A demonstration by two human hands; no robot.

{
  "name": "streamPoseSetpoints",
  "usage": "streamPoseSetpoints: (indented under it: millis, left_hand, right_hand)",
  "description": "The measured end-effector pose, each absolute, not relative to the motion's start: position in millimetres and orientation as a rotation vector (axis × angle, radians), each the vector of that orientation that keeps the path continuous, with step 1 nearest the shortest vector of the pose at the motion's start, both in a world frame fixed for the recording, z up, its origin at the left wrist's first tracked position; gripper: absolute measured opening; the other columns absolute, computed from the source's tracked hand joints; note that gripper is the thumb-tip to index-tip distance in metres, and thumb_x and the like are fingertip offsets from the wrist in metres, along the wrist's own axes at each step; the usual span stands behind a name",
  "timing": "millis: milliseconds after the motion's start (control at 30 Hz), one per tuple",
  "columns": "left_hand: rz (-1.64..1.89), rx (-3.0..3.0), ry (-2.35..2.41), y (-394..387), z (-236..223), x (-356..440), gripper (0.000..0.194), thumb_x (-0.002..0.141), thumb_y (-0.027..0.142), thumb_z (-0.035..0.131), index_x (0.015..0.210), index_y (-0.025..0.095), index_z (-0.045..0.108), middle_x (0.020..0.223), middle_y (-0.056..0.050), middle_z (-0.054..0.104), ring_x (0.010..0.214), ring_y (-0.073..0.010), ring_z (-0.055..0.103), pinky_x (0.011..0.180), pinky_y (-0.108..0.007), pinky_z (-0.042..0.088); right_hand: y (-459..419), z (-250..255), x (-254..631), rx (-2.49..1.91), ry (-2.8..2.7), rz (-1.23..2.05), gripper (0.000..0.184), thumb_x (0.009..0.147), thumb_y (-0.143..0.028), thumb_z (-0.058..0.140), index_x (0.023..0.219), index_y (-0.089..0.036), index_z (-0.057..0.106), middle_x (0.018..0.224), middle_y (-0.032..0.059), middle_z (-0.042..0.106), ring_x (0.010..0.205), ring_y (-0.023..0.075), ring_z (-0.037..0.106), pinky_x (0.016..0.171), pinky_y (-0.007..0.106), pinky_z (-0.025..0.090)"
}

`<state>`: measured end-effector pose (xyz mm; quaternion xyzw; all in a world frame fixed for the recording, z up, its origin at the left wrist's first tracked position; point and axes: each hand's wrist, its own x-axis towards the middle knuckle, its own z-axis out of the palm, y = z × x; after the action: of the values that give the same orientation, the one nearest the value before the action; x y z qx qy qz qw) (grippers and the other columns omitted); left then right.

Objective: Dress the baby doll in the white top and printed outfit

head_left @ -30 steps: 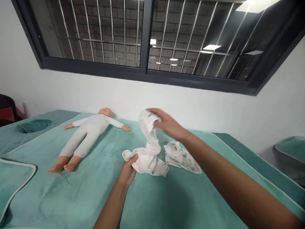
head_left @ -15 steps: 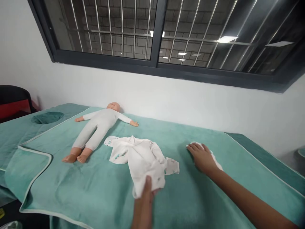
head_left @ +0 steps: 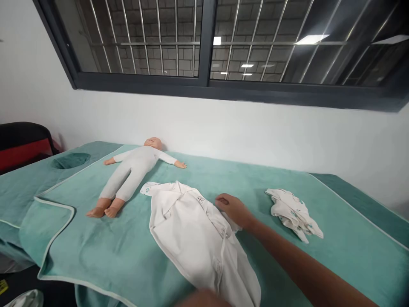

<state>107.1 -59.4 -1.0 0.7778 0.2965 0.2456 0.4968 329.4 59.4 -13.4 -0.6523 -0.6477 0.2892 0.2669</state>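
A white baby onesie (head_left: pixel 191 230) lies spread out in front of me, its lower end reaching toward the bottom edge of the view. My right hand (head_left: pixel 234 209) is at its right side, near the sleeve, with curled fingers closed on the cloth. Only a blurred part of my left hand (head_left: pixel 204 298) shows at the bottom edge, over the lower part of the onesie; its fingers are hidden. To the right, a crumpled white printed baby garment (head_left: pixel 292 213) rests apart from both hands. A doll (head_left: pixel 137 164) in a white body lies on its back at the left.
A green padded cover (head_left: pixel 105 251) with pale piping lies under everything. At its far left is a round hollow (head_left: pixel 70 160). A white wall and a barred window (head_left: pixel 204 81) stand behind, and a black and red chair (head_left: pixel 25 147) at the left.
The onesie's lower part has been opened out toward me. My right hand has let go of the crumpled garment and moved left to the onesie. My left hand has moved down.
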Motion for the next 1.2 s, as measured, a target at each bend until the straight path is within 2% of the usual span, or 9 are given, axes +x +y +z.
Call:
streamPoseSetpoints:
  millis: [133, 233, 367, 533, 767, 900, 1067, 1133, 1200]
  left_hand:
    - [0.817, 2.057, 1.158, 36, 19, 93, 0.034, 0.095, 0.02, 0.04, 0.114, 0.025, 0.067, 0.116, -0.004, 0.069, 0.108, -0.021, 0.061, 0.097, -0.036, 0.046]
    - [0.699, 2.409, 1.314, 102, 16, 99, 0.051, 0.08, 0.002, 0.043, 0.125, 0.021, 0.06, 0.129, -0.007, 0.062, 0.121, -0.0227, 0.053, 0.102, -0.037, 0.042]
    - [0.501, 2.72, 1.154, 130, 16, 114, 0.037, 0.075, 0.004, 0.049, 0.101, 0.023, 0.067, 0.101, -0.003, 0.071, 0.1, -0.0215, 0.062, 0.09, -0.033, 0.044]
    - [0.825, 2.576, 1.472, 108, 61, 95, 0.024, 0.081, 0.016, 0.047, 0.098, 0.025, 0.062, 0.094, 0.0, 0.07, 0.085, -0.0196, 0.064, 0.068, -0.028, 0.042]
    - [0.861, 2.618, 1.684, 62, 130, 55, 0.024, 0.081, 0.017, 0.046, 0.096, 0.029, 0.061, 0.091, 0.004, 0.07, 0.08, -0.0179, 0.063, 0.059, -0.026, 0.035]
    - [0.904, 2.624, 1.819, 47, 140, 48, 0.023, 0.08, 0.016, 0.045, 0.093, 0.029, 0.06, 0.097, 0.004, 0.068, 0.079, -0.018, 0.061, 0.053, -0.027, 0.03]
    - [0.75, 2.42, 1.839, 56, 136, 43, 0.022, 0.081, 0.019, 0.043, 0.09, 0.028, 0.062, 0.088, 0.001, 0.068, 0.074, -0.0196, 0.059, 0.054, -0.028, 0.032]
    - [0.693, 2.242, 1.711, 62, 133, 42, 0.019, 0.083, 0.027, 0.045, 0.088, 0.026, 0.063, 0.079, 0.001, 0.066, 0.07, -0.0193, 0.059, 0.054, -0.027, 0.035]
    - [0.718, 2.072, 1.553, 66, 131, 41, 0.02, 0.084, 0.035, 0.047, 0.088, 0.025, 0.064, 0.076, 0.002, 0.066, 0.069, -0.0185, 0.06, 0.056, -0.025, 0.039]
  right_hand:
    - [84, -18, 296, -1.721, -1.827, 0.885, 0.031, 0.072, -0.039, 0.066, 0.096, -0.018, 0.065, 0.092, 0.0045, 0.068, 0.085, 0.0215, 0.06, 0.075, 0.031, 0.043]
    - [87, -6, 288, -1.643, -1.855, 0.923, 0.022, 0.068, -0.029, 0.067, 0.087, -0.019, 0.061, 0.082, -0.0007, 0.062, 0.077, 0.0166, 0.056, 0.068, 0.026, 0.04]
    - [60, 32, 295, -1.375, -1.892, 0.905, 0.009, 0.076, -0.024, 0.057, 0.081, -0.022, 0.05, 0.072, -0.0065, 0.048, 0.067, 0.0106, 0.043, 0.061, 0.022, 0.034]
    - [15, 83, 323, -1.525, -1.942, 0.946, 0.018, 0.08, -0.034, 0.061, 0.08, -0.023, 0.046, 0.07, -0.0072, 0.045, 0.06, 0.0096, 0.037, 0.053, 0.022, 0.029]
    - [-18, 127, 363, -1.995, -1.751, 0.071, 0.006, 0.079, -0.028, 0.053, 0.081, -0.025, 0.049, 0.07, -0.0046, 0.054, 0.056, 0.0126, 0.042, 0.051, 0.024, 0.031]
    - [-29, 138, 369, -2.12, -1.674, -0.208, 0.015, 0.08, -0.027, 0.05, 0.094, -0.028, 0.056, 0.078, -0.0018, 0.063, 0.056, 0.0153, 0.051, 0.048, 0.025, 0.033]
    - [-29, 136, 377, -2.175, -1.742, -0.417, 0.035, 0.081, -0.021, 0.046, 0.112, -0.029, 0.061, 0.116, 0.0026, 0.066, 0.06, 0.0162, 0.058, 0.048, 0.028, 0.036]
    - [-24, 134, 380, -2.149, -1.786, -0.283, 0.044, 0.081, -0.018, 0.044, 0.119, -0.032, 0.061, 0.127, 0.0015, 0.062, 0.075, 0.0207, 0.065, 0.056, 0.03, 0.044]
    - [-17, 132, 382, -2.031, -1.894, 0.127, 0.045, 0.084, -0.019, 0.043, 0.122, -0.034, 0.062, 0.131, 0.0002, 0.062, 0.098, 0.0259, 0.065, 0.07, 0.032, 0.05]
